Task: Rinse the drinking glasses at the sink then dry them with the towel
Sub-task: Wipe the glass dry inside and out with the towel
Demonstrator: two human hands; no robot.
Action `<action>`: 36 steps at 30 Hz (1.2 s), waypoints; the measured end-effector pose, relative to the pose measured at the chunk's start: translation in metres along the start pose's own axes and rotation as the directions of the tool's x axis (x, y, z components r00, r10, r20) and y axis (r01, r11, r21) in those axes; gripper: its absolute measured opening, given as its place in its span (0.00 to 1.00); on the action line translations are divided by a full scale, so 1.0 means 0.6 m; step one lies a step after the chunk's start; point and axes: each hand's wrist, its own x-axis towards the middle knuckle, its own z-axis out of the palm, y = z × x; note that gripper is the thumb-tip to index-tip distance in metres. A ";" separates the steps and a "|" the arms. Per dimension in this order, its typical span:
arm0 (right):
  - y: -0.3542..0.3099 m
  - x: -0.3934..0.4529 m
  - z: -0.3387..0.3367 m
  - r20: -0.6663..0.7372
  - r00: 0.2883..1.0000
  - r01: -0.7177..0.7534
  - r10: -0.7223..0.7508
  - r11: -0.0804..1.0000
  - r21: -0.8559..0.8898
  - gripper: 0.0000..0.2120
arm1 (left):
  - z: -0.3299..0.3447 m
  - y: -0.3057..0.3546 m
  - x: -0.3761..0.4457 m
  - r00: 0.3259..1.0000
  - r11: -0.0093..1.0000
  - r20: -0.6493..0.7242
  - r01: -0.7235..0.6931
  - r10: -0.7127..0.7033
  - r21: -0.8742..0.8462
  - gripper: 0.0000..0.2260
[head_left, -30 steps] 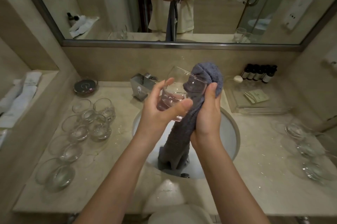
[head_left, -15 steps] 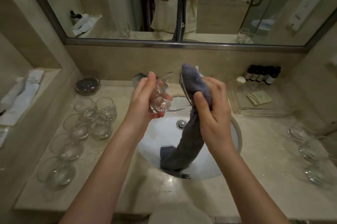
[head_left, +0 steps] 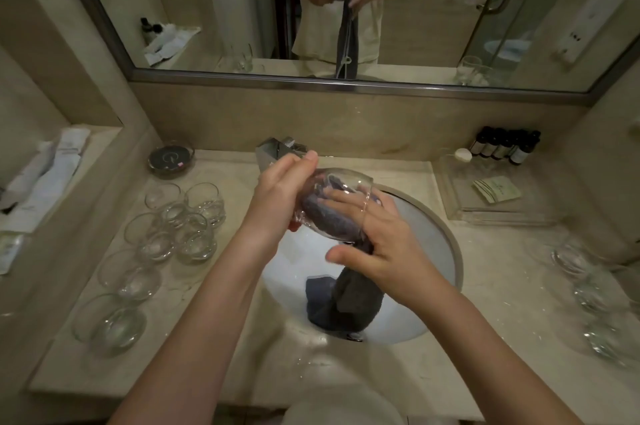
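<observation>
The left hand [head_left: 277,197] grips a clear drinking glass [head_left: 334,206] by its base, fingers curled round it, and holds it tipped on its side above the sink [head_left: 434,244], with the mouth facing the right hand [head_left: 384,251]. The right hand has its fingers [head_left: 341,197] pushed into the glass together with one end of a dark grey towel [head_left: 346,296], pressing the cloth against the inner wall, while the thumb points out toward the left forearm. Below the right hand the rest of the towel hangs down and bunches in the white sink bowl. Just behind the left hand stands the faucet [head_left: 273,151], partly hidden by the fingers. Out to the left of the left hand a group of glasses [head_left: 187,216] stands close together on the counter [head_left: 221,317], with more running toward the near edge. Well off to the right of the right hand several other glasses [head_left: 588,286] stand on the counter. Beyond the right hand, at the wall, a clear tray [head_left: 485,196] holds a packet, and a row of small dark bottles [head_left: 502,147] stands beside it. A round dark dish [head_left: 170,158] sits behind the left-side glasses.
</observation>
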 end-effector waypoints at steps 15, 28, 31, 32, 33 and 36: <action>0.020 -0.004 0.005 0.315 0.908 -0.407 0.275 0.756 0.513 0.18 | 0.007 -0.059 0.007 0.806 0.734 0.023 -0.550 0.592 0.399 0.16; 0.020 -0.006 0.009 0.093 0.961 -0.275 0.259 0.899 0.341 0.20 | 0.031 -0.019 0.010 0.957 0.864 -0.079 -0.214 0.278 0.456 0.17; 0.019 -0.004 -0.016 0.353 0.873 -0.487 0.337 0.550 0.679 0.18 | 0.026 -0.045 0.006 0.770 0.674 0.026 -0.574 0.637 0.465 0.14; 0.016 -0.005 -0.022 0.416 0.841 -0.538 0.345 0.451 0.712 0.19 | 0.023 -0.053 0.007 0.703 0.589 0.092 -0.653 0.705 0.477 0.15; 0.016 -0.007 -0.024 0.446 0.825 -0.559 0.346 0.390 0.732 0.20 | 0.020 -0.057 0.008 0.668 0.545 0.141 -0.695 0.731 0.469 0.15; 0.009 -0.011 -0.014 0.421 0.791 -0.585 0.443 0.352 0.730 0.26 | 0.023 -0.051 0.010 0.844 0.767 0.139 -0.531 0.519 0.359 0.17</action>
